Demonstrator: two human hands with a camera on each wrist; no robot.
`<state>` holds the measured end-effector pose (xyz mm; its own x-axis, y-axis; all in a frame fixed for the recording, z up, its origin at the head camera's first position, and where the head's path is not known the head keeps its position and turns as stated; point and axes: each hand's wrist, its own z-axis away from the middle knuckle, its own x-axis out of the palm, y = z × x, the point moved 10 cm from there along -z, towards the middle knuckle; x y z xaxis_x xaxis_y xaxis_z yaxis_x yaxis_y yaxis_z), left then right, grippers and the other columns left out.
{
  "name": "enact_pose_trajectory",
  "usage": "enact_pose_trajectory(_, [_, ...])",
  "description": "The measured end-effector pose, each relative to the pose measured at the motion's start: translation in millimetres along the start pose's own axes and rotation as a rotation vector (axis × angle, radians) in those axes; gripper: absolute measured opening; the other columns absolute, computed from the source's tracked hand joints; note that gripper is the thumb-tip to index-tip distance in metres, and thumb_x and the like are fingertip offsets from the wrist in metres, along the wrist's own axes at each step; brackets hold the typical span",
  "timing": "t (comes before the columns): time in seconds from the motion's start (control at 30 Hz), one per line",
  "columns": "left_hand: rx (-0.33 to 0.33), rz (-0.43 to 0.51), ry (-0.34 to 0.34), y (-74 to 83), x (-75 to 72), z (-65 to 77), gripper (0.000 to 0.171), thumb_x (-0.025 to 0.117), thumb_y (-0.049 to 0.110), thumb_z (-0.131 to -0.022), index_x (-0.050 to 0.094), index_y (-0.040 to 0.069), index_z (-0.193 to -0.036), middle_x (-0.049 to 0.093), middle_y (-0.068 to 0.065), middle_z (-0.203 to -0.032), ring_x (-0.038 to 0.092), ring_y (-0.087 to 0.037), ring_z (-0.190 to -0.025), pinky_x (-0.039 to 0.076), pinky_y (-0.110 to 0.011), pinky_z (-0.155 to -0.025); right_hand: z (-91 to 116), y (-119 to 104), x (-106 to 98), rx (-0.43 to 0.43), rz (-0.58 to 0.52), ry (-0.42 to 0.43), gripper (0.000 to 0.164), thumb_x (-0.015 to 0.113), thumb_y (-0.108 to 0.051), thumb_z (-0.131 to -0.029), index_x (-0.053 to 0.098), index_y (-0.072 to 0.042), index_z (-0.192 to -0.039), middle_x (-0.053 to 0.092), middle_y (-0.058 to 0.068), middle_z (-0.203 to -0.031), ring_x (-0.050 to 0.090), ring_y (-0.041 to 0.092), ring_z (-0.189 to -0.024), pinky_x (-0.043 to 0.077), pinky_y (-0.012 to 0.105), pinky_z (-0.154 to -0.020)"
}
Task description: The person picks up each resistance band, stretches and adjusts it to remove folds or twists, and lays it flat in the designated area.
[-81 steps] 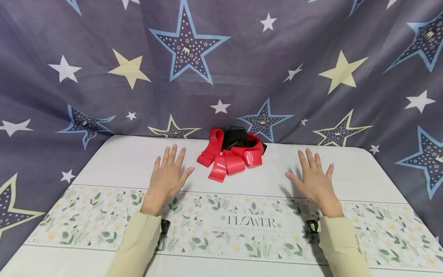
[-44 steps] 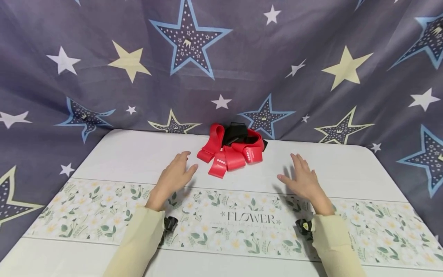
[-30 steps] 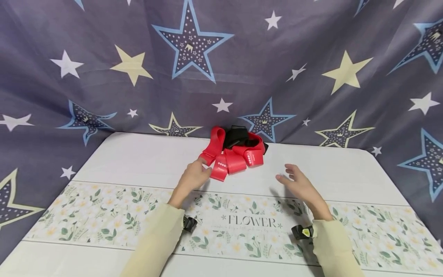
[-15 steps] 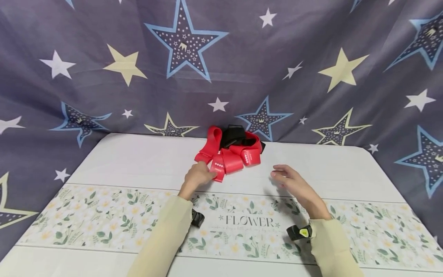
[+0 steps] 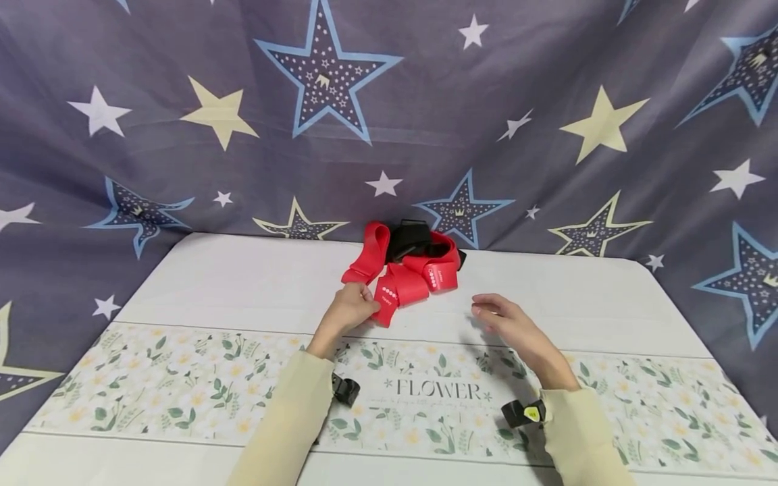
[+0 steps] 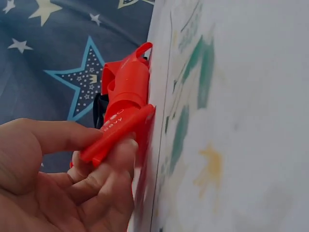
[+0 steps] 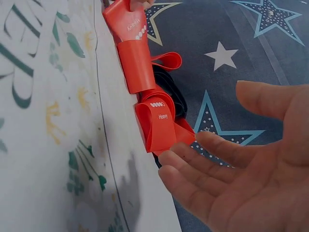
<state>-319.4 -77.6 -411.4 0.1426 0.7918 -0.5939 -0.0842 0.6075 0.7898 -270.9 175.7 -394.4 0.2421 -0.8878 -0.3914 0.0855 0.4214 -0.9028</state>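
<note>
Red loop resistance bands (image 5: 408, 285) with white print lie folded at the back middle of the table; "Heavy" is readable on a band (image 7: 161, 121) in the right wrist view. My left hand (image 5: 348, 310) pinches the near end of one red band (image 6: 118, 129) between thumb and fingers, and that end is raised slightly. To the right of the bands, my right hand (image 5: 513, 329) hovers apart from them. Its fingers are relaxed and hold nothing, and the thumb stands away from them in the right wrist view.
Behind the bands lies a black item (image 5: 410, 239), partly covered; its kind is unclear. The white table cover (image 5: 243, 277) has a floral strip (image 5: 182, 385) across it. A star-patterned dark cloth (image 5: 425, 121) hangs behind the table's back edge.
From spread out above the table, my left hand has moved right to the bands and taken hold of one, pulling its end slightly nearer. My right hand has moved left, its fingers bending slightly.
</note>
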Motion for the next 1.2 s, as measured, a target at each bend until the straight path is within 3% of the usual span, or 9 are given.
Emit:
enact_pose_trajectory(0.13, [-0.01, 0.111, -0.024, -0.3, -2.9, 3.4, 0.012, 0.06, 0.004, -0.085, 0.049, 0.004, -0.08, 0.055, -0.006, -0.053, 0.055, -0.011, -0.042, 0.047, -0.022, -0.043, -0.1, 0.4, 3.4, 0.002, 0.018, -0.004, 0.046, 0.048, -0.017, -0.099, 0.039, 0.009, -0.136, 0.05, 0.028, -0.13, 0.052, 0.034, -0.114, 0.046, 0.038, -0.092])
enact_pose_trajectory(0.33, [0.041, 0.207, -0.054, 9.3, -3.0, 8.6, 0.013, 0.06, 0.005, -0.086, 0.048, 0.003, -0.083, 0.057, -0.006, -0.052, 0.055, -0.011, -0.04, 0.049, -0.024, -0.042, 0.7, -4.9, 11.1, -0.032, 0.002, -0.045, 0.047, 0.048, -0.018, -0.099, 0.039, 0.009, -0.137, 0.05, 0.028, -0.132, 0.053, 0.036, -0.118, 0.045, 0.043, -0.097])
enact_pose_trajectory(0.57, [-0.042, 0.38, -0.168, 8.9, 22.5, 14.9, 0.017, 0.064, 0.007, -0.086, 0.047, 0.006, -0.085, 0.064, -0.013, -0.062, 0.061, -0.014, -0.046, 0.046, -0.021, -0.043, 2.8, -2.6, 30.3, -0.001, -0.14, -0.084, 0.046, 0.047, -0.014, -0.097, 0.04, 0.01, -0.137, 0.052, 0.028, -0.131, 0.058, 0.03, -0.115, 0.045, 0.043, -0.1])
enact_pose_trajectory(0.73, [-0.029, 0.409, -0.173, 12.4, 29.4, 18.2, 0.018, 0.065, 0.007, -0.085, 0.048, 0.007, -0.08, 0.064, -0.012, -0.061, 0.062, -0.013, -0.047, 0.045, -0.021, -0.043, 1.5, 0.4, 47.9, 0.052, -0.259, -0.095, 0.044, 0.049, -0.014, -0.097, 0.043, 0.011, -0.132, 0.06, 0.023, -0.12, 0.065, 0.02, -0.102, 0.051, 0.036, -0.093])
enact_pose_trajectory(0.97, [0.03, 0.439, -0.198, 23.4, 37.2, 23.3, 0.02, 0.068, 0.006, -0.084, 0.049, 0.007, -0.077, 0.068, -0.021, -0.069, 0.065, -0.012, -0.05, 0.044, -0.02, -0.044, 1.1, 4.4, 80.3, 0.123, -0.426, -0.209, 0.047, 0.045, -0.022, -0.099, 0.042, 0.014, -0.129, 0.068, 0.011, -0.103, 0.069, 0.016, -0.093, 0.054, 0.032, -0.087])
enact_pose_trajectory(1.1, [0.065, 0.438, -0.218, 30.2, 44.7, 26.4, 0.021, 0.068, 0.007, -0.085, 0.049, 0.007, -0.076, 0.069, -0.024, -0.072, 0.067, -0.015, -0.052, 0.045, -0.02, -0.045, 1.7, 5.6, 81.6, 0.14, -0.519, -0.187, 0.048, 0.044, -0.025, -0.101, 0.041, 0.015, -0.129, 0.069, 0.004, -0.095, 0.07, 0.013, -0.089, 0.056, 0.028, -0.082])
enact_pose_trajectory(1.2, [0.082, 0.433, -0.222, 34.3, 49.6, 29.1, 0.022, 0.068, 0.008, -0.085, 0.048, 0.007, -0.076, 0.068, -0.017, -0.065, 0.068, -0.016, -0.053, 0.044, -0.021, -0.045, 1.6, 5.7, 78.4, 0.145, -0.613, -0.138, 0.041, 0.047, -0.017, -0.099, 0.04, 0.014, -0.126, 0.069, 0.003, -0.091, 0.07, 0.011, -0.083, 0.056, 0.027, -0.078])
